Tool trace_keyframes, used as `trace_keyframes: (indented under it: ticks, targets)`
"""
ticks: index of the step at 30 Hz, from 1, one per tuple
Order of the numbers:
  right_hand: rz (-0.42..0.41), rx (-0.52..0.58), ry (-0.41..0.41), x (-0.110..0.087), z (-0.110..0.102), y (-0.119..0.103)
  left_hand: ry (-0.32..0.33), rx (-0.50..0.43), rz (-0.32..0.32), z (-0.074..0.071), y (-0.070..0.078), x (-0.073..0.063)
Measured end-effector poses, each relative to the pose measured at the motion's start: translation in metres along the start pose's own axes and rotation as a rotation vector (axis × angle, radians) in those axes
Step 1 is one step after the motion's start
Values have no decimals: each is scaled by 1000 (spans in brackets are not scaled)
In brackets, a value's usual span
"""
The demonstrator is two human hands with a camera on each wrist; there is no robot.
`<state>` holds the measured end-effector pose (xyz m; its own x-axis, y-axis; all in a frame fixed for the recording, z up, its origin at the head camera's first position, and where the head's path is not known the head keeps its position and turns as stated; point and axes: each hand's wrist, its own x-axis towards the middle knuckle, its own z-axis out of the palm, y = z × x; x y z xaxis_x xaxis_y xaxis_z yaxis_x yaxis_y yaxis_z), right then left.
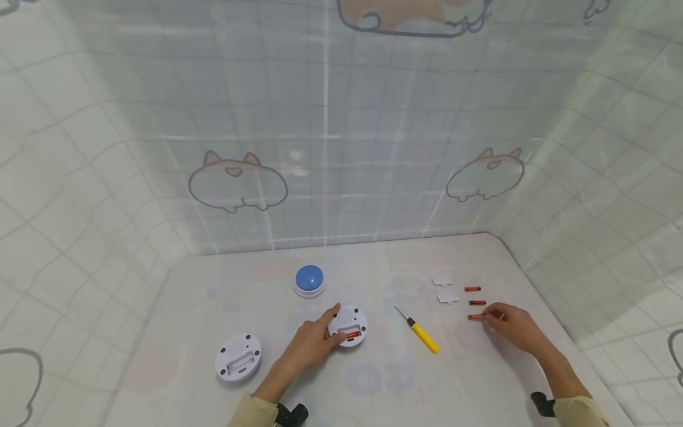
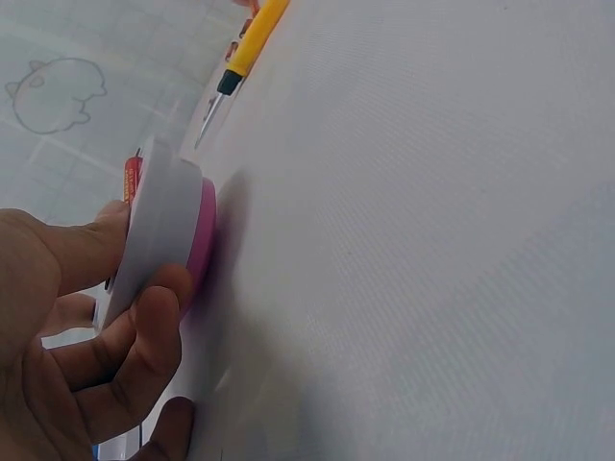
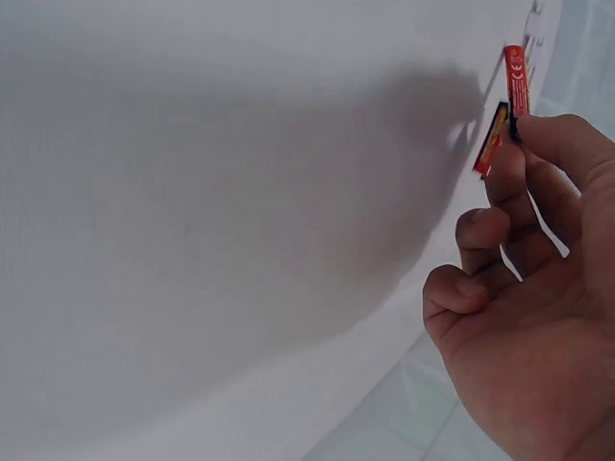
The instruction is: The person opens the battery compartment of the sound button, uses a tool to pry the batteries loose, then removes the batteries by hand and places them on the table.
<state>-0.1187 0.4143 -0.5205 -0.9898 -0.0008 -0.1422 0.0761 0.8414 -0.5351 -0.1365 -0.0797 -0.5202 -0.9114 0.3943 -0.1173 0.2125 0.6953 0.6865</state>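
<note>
Clamped on the disc (image 1: 349,321), left of the screwdriver (image 1: 424,337), we see the left hand (image 1: 308,343): thumb on the slotted face, fingers curled round the rim. We judge the disc light, hard and slick, best steadied by that rim. One battery (image 1: 353,335) lies at its slot, an end standing proud of the face; we cannot tell whether it is seated. Right of the screwdriver, the right hand (image 1: 513,327) pinches a second battery (image 3: 517,79), thumb and fingertip together on its dark end, the other end free. We expect it to be light, stiff, smooth and prone to roll; a hold near one end leaves the tip clear. Beyond, also right of the screwdriver, lie two spare batteries (image 1: 477,303) and two covers (image 1: 447,298), perhaps fragile; farthest, beyond and left of it, the blue button (image 1: 309,278).
</note>
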Motion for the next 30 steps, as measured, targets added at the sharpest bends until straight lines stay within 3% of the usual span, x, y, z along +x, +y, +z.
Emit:
trace_keyframes:
  ticks: [10, 22, 30]
  targets:
    - [5, -46, -8, 0, -6, 20, -13, -1, -15, 1, -1, 1]
    - [11, -21, -12, 0, -4, 24, -4, 10, -7, 0, 0, 1]
    - [21, -23, 16, -1, -2, 22, -9, 11, -34, 1, -1, 0]
